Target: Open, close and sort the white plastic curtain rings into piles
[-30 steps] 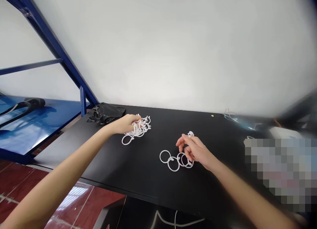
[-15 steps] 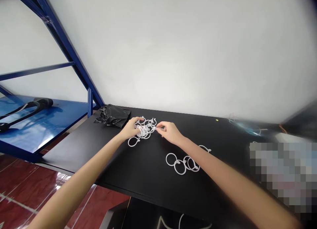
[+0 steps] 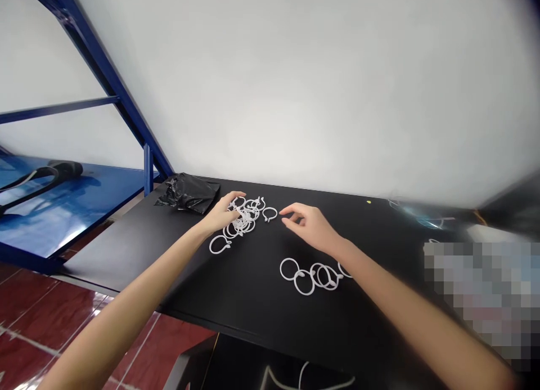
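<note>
Several white plastic curtain rings with small eyelets lie in a tangled pile (image 3: 241, 224) on the black table (image 3: 248, 288). My left hand (image 3: 220, 214) rests at the pile's left side, thumb and index finger spread over the rings. Just right of the pile lies a single curtain ring (image 3: 270, 207). My right hand (image 3: 311, 225) hovers to the right of that ring, thumb and index fingertip apart with nothing between them. Nearer to me is a loose group of curtain rings (image 3: 304, 294), partly covered by my right forearm. Another ring (image 3: 211, 247) sits alone at the pile's lower left.
A crumpled black plastic bag (image 3: 188, 193) lies at the table's back left. Blue metal framing (image 3: 126, 114) with a blue shelf (image 3: 97, 196) stands to the left. A white wall (image 3: 295, 97) rises behind the table. Clear plastic (image 3: 422, 215) lies at the back right.
My right hand has let go of a curtain ring, which now lies apart from the pile, and has drawn back to the right. My left hand stays at the pile.
</note>
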### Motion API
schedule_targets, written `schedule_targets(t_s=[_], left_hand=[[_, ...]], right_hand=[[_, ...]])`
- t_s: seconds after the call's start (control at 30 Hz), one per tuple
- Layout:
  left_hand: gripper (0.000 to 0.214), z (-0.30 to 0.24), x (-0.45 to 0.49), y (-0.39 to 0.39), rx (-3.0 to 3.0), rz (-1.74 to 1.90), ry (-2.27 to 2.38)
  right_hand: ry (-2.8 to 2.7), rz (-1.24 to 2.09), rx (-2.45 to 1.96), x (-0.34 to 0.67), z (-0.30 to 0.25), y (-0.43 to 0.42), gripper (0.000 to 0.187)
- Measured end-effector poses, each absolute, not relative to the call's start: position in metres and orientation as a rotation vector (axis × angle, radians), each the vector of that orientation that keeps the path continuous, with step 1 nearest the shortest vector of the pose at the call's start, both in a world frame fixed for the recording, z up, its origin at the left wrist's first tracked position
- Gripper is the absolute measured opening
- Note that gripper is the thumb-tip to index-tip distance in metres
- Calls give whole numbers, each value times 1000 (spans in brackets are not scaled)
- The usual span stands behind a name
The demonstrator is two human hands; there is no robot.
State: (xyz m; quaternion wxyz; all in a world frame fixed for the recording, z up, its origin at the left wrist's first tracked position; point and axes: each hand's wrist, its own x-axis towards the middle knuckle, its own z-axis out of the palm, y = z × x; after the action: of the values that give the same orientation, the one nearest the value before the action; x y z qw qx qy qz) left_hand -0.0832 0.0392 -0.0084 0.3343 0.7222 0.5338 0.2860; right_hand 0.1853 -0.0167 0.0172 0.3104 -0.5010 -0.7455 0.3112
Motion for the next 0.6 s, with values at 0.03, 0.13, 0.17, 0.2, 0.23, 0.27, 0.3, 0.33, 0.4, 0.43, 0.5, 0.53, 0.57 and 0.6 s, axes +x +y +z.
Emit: schedule_targets(t_s=[0.03,0.13,0.17,0.2,0.23,0.27,0.3,0.33,0.4,0.43,0.5,0.53,0.57,0.6], left_hand=[[65,-6,-83,40,1863,732,1402],[67,2,-86,42,1833,659,1394],[66,3,-88,41,1859,646,1403],[63,5,-87,38,1908,655,1423],[58,5,-85,32,1979,682,1445],[51,6,-80,23,2061,728,1455],[43,5,-73,12,2162,786,1434],[36,4,-63,-1,2265,819,1366],[28,2,-39,-30,2385,803,1146],[28,0,-27,-43,2439,708,1019],[37,-2,-5,-64,2511,551,918],[41,-3,3,-70,2531,496,948],[45,-3,8,-73,2546,435,991],[47,-3,12,-75,2554,374,1035]], right_hand=[[-1964,814,-1343,197,22,-21,22],[-1959,846,-1460,241,31,-33,25],[-1960,853,-1522,256,32,-37,25],[-1965,833,-1592,271,32,-41,25],[-1961,792,-1662,284,31,-44,25],[-1954,758,-1732,295,29,-47,26],[-1953,760,-1795,304,27,-50,28],[-1955,790,-1848,310,25,-52,30],[-1965,897,-1914,316,22,-55,34],[-1974,952,-1921,317,20,-57,35],[-1993,1009,-1898,314,17,-58,37],[-2004,1016,-1876,312,15,-58,36],[-2015,1018,-1853,311,14,-58,34],[-2024,1011,-1836,309,12,-58,31]])
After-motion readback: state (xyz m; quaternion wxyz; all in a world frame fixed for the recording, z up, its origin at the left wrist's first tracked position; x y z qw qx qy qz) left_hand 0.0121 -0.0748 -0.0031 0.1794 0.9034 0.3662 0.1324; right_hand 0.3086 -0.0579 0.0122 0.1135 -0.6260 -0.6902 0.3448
